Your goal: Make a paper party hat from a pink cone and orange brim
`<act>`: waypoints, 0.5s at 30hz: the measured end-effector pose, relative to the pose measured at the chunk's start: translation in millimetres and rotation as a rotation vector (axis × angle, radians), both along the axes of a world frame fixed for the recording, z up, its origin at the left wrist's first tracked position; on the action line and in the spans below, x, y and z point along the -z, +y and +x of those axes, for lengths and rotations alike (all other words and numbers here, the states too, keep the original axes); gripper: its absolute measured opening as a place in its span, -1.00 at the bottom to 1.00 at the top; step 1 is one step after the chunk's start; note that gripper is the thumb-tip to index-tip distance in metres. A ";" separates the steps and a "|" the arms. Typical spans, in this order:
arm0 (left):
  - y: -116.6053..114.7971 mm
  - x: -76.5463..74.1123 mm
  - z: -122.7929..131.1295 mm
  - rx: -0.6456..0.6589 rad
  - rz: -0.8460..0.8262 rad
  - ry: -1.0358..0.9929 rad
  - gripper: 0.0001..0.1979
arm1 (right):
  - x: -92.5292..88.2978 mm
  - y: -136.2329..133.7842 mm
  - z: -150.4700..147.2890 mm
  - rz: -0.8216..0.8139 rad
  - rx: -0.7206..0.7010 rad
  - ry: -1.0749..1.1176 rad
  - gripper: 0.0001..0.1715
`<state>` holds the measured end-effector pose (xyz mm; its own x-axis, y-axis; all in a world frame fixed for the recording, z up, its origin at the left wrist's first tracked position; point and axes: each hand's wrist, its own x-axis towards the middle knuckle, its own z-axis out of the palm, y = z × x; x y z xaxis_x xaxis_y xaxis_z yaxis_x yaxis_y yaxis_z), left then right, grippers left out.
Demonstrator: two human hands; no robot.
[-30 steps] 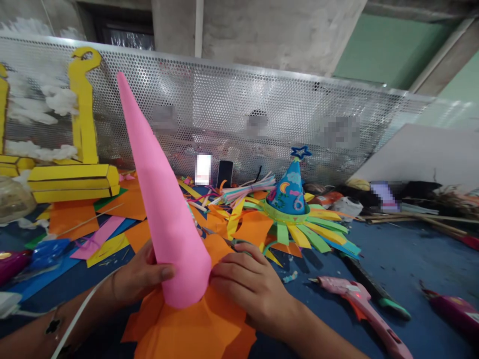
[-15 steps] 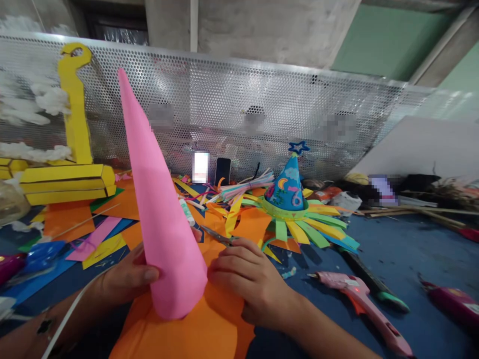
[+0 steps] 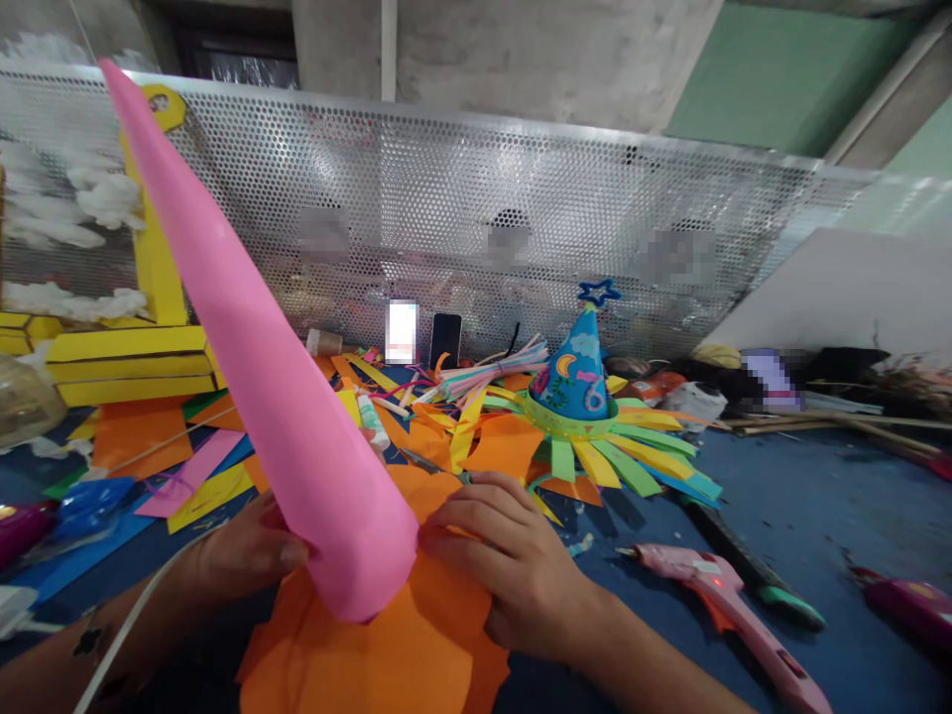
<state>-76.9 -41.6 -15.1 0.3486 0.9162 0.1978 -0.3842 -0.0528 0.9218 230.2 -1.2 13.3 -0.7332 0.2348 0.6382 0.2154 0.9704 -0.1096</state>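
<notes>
Pink paper cone (image 3: 290, 397), lower centre, tip up-left, looks light & crushable, so best held nr wide base, where L hand (image 3: 242, 550) wraps it, fingers partly hidden, & R hand (image 3: 506, 560) fingers lie closed against it, grip unclear, over orange paper (image 3: 357, 635).

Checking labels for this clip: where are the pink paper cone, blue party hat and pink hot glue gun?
Pink paper cone (image 3: 264, 387): head view, middle of its long side.
Blue party hat (image 3: 572, 377): head view, middle of its front.
Pink hot glue gun (image 3: 691, 567): head view, its body.
</notes>
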 end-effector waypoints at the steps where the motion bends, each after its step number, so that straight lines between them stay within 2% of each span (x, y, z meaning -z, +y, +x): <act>1: 1.0 -1.1 -0.7 -0.029 0.015 0.017 -0.41 | -0.9 0.6 0.9 0.022 0.003 0.018 -0.45; 4: 4.8 -6.7 0.8 -0.066 0.025 0.056 -0.36 | -3.1 1.6 4.1 0.067 0.020 0.048 -0.53; 7: 5.7 -12.5 3.8 -0.050 0.065 0.114 -0.45 | -4.2 1.0 6.8 0.087 0.034 0.059 -0.58; 10: 2.7 -16.4 4.4 -0.018 0.117 0.189 -0.38 | -4.5 0.3 8.7 0.094 0.013 0.049 -0.61; 13: 0.6 -16.2 1.6 0.038 0.119 0.202 -0.32 | -4.8 0.2 9.5 0.085 0.001 0.042 -0.61; 15: 1.4 -12.1 -1.7 -0.001 0.068 0.155 -0.31 | -5.0 0.3 9.1 0.083 0.001 0.049 -0.63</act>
